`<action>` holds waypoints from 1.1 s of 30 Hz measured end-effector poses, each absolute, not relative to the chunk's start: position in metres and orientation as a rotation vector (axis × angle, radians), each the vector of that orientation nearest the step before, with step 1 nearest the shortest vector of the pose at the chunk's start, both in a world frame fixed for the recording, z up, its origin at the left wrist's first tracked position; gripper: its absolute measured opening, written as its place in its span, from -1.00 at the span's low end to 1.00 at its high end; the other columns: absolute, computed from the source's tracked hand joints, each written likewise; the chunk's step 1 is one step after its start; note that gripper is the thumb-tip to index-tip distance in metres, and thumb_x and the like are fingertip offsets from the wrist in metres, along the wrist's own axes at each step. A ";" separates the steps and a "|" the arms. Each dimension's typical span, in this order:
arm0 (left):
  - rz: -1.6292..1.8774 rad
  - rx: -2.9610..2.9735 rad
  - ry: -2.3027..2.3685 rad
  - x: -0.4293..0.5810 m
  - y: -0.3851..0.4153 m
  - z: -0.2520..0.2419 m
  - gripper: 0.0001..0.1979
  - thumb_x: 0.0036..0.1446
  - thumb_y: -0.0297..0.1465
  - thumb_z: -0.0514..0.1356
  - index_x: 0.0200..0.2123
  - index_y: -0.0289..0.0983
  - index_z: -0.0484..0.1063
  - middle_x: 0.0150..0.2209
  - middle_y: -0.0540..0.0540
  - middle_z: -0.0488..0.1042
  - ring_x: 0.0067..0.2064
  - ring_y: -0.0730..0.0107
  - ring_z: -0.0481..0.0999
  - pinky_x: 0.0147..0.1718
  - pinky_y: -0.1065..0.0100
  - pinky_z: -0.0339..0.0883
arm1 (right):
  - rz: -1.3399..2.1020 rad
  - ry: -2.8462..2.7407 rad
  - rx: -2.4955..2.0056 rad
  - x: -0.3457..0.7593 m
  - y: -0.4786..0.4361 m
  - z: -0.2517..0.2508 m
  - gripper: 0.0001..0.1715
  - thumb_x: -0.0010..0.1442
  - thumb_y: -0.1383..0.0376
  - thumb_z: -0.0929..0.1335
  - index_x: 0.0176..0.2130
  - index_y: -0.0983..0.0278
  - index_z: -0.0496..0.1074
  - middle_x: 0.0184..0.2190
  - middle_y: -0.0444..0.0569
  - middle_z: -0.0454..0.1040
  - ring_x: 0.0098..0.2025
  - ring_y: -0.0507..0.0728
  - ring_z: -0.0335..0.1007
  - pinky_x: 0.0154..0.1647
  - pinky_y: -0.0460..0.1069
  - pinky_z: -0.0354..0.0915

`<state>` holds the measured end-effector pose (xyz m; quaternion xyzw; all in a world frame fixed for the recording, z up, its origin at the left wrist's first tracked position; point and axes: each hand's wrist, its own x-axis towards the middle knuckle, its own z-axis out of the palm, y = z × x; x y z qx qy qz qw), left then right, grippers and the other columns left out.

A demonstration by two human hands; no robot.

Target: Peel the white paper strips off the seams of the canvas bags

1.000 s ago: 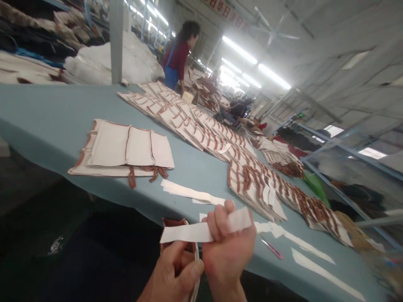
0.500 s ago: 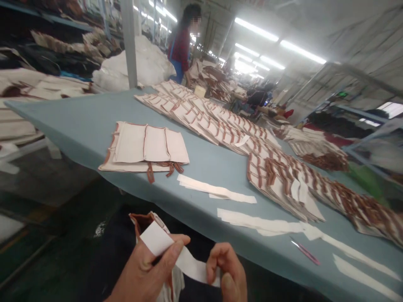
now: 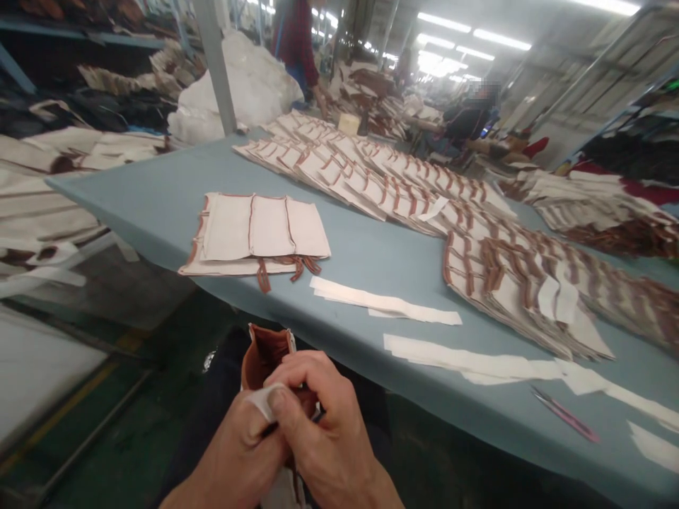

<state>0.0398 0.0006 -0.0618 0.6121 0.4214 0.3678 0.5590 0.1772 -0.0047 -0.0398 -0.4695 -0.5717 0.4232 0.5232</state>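
Low in front of me, my left hand (image 3: 238, 438) and my right hand (image 3: 326, 424) meet, both closed. A short part of a white strip (image 3: 259, 401) shows between them, pinched under my right thumb and against my left fingers; the rest of it is hidden. Just behind my fingers a cream fabric piece with a brown lining (image 3: 268, 350) stands on my lap, its mouth gaping upward. My hands cover its middle, so I cannot tell whether the strip touches it.
On the blue-green table (image 3: 350, 261) lie a sewn cream panel stack (image 3: 270, 226), white strips (image 3: 382, 300), more strips (image 3: 467, 360) and pink-handled thread snips (image 3: 566, 413). Long overlapping rows of brown-edged panels (image 3: 371, 187) run behind. A person (image 3: 294, 42) stands beyond the table, near a metal post (image 3: 216, 63).
My right hand has moved left to meet my left hand. The white strip, earlier stretched between them, is now bunched and mostly covered. The view has turned slightly.
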 end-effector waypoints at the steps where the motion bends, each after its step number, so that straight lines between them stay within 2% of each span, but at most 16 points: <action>1: 0.871 1.438 1.029 0.038 0.000 -0.063 -0.55 0.40 -0.11 0.33 -0.51 -0.21 0.53 -0.54 0.00 0.52 -0.46 0.27 0.54 -0.45 0.39 0.44 | 1.031 -1.296 -1.125 0.177 -0.005 -0.043 -0.83 0.39 0.27 0.43 -0.29 0.21 0.57 -0.25 -0.07 0.67 -0.14 0.13 0.58 -0.02 -0.01 0.42; 3: 0.918 1.360 1.171 0.033 -0.003 -0.068 -0.54 0.46 -0.01 0.26 -0.40 -0.19 0.49 -0.57 0.07 0.42 -0.54 0.35 0.38 -0.53 0.40 0.30 | 1.076 -1.125 -1.170 0.179 -0.008 -0.053 -0.77 0.46 0.17 0.42 -0.24 0.21 0.58 -0.29 -0.09 0.66 -0.25 0.10 0.54 -0.15 -0.03 0.41; 5: 0.981 1.260 1.337 0.026 -0.006 -0.077 -0.47 0.55 0.11 0.09 -0.32 -0.16 0.43 -0.55 0.10 0.36 -0.53 0.35 0.32 -0.51 0.39 0.26 | 1.108 -0.987 -1.223 0.183 -0.011 -0.067 -0.65 0.49 0.03 0.42 -0.23 0.22 0.57 -0.36 -0.11 0.61 -0.35 0.06 0.45 -0.27 -0.06 0.36; 8: 1.007 1.238 1.492 0.008 -0.010 -0.097 -0.32 0.55 0.22 -0.06 -0.46 -0.14 0.24 -0.55 0.08 0.27 -0.50 0.33 0.25 -0.48 0.35 0.21 | 1.281 -0.883 -1.264 0.181 -0.016 -0.096 -0.40 0.40 -0.24 0.46 -0.25 0.23 0.52 -0.48 -0.18 0.46 -0.47 0.02 0.29 -0.40 -0.08 0.25; 12: 0.933 1.265 1.581 -0.025 -0.023 -0.118 -0.28 0.55 0.22 -0.08 -0.52 -0.14 0.21 -0.57 0.08 0.22 -0.51 0.32 0.19 -0.49 0.32 0.17 | 1.559 -0.807 -1.275 0.159 -0.031 -0.132 -0.17 0.24 -0.48 0.45 -0.30 0.21 0.43 -0.60 -0.30 0.25 -0.59 -0.04 0.00 -0.56 -0.11 -0.01; 14: 0.865 1.276 1.585 -0.039 -0.034 -0.120 -0.29 0.54 0.20 -0.07 -0.52 -0.15 0.29 -0.56 0.06 0.26 -0.51 0.31 0.23 -0.50 0.33 0.18 | 1.627 -0.799 -1.267 0.147 -0.041 -0.142 -0.13 0.20 -0.52 0.44 -0.32 0.21 0.41 -0.61 -0.31 0.20 -0.59 -0.05 -0.05 -0.56 -0.11 -0.05; 16: 0.802 1.297 1.576 -0.051 -0.045 -0.116 -0.33 0.51 0.17 0.03 -0.50 -0.17 0.38 -0.53 0.04 0.36 -0.47 0.30 0.33 -0.46 0.34 0.24 | 1.686 -0.798 -1.261 0.138 -0.048 -0.147 -0.10 0.18 -0.55 0.43 -0.33 0.21 0.41 -0.61 -0.31 0.20 -0.58 -0.04 -0.05 -0.55 -0.10 -0.05; 20: 0.701 1.374 1.550 -0.061 -0.051 -0.100 -0.50 0.43 0.02 0.25 -0.45 -0.20 0.54 -0.47 0.02 0.59 -0.40 0.28 0.56 -0.34 0.40 0.35 | 1.742 -0.839 -1.266 0.136 -0.053 -0.146 -0.09 0.16 -0.55 0.43 -0.34 0.21 0.40 -0.59 -0.29 0.21 -0.54 -0.03 -0.02 -0.52 -0.09 -0.03; 23: 0.579 1.484 1.446 -0.063 -0.041 -0.087 -0.53 0.47 -0.05 0.21 -0.42 -0.20 0.62 -0.43 0.01 0.68 -0.37 0.26 0.66 -0.31 0.44 0.41 | 1.738 -0.894 -1.284 0.145 -0.052 -0.139 -0.16 0.21 -0.48 0.44 -0.35 0.22 0.39 -0.56 -0.26 0.24 -0.50 -0.01 0.01 -0.48 -0.08 -0.01; 26: 0.486 1.512 1.301 -0.059 -0.028 -0.077 -0.57 0.50 -0.10 0.18 -0.33 -0.18 0.69 -0.35 0.01 0.73 -0.30 0.25 0.71 -0.26 0.47 0.46 | 1.686 -0.987 -1.321 0.161 -0.051 -0.122 -0.31 0.31 -0.30 0.46 -0.36 0.23 0.41 -0.50 -0.22 0.33 -0.44 0.01 0.10 -0.40 -0.07 0.07; 30: 0.471 1.486 1.132 -0.047 -0.010 -0.070 -0.63 0.47 -0.14 0.23 -0.29 -0.16 0.75 -0.32 -0.01 0.74 -0.26 0.22 0.69 -0.26 0.46 0.47 | 1.449 -1.222 -1.362 0.182 -0.051 -0.091 -0.52 0.39 -0.04 0.44 -0.40 0.24 0.45 -0.43 -0.14 0.46 -0.37 0.06 0.29 -0.32 -0.04 0.17; 33: 0.546 1.430 1.051 -0.033 0.004 -0.062 -0.63 0.41 -0.13 0.28 -0.36 -0.17 0.75 -0.43 -0.02 0.63 -0.40 0.29 0.50 -0.41 0.46 0.34 | 1.367 -1.243 -1.403 0.193 -0.056 -0.070 -0.56 0.41 0.02 0.45 -0.40 0.23 0.48 -0.49 -0.18 0.43 -0.45 0.04 0.26 -0.42 -0.06 0.12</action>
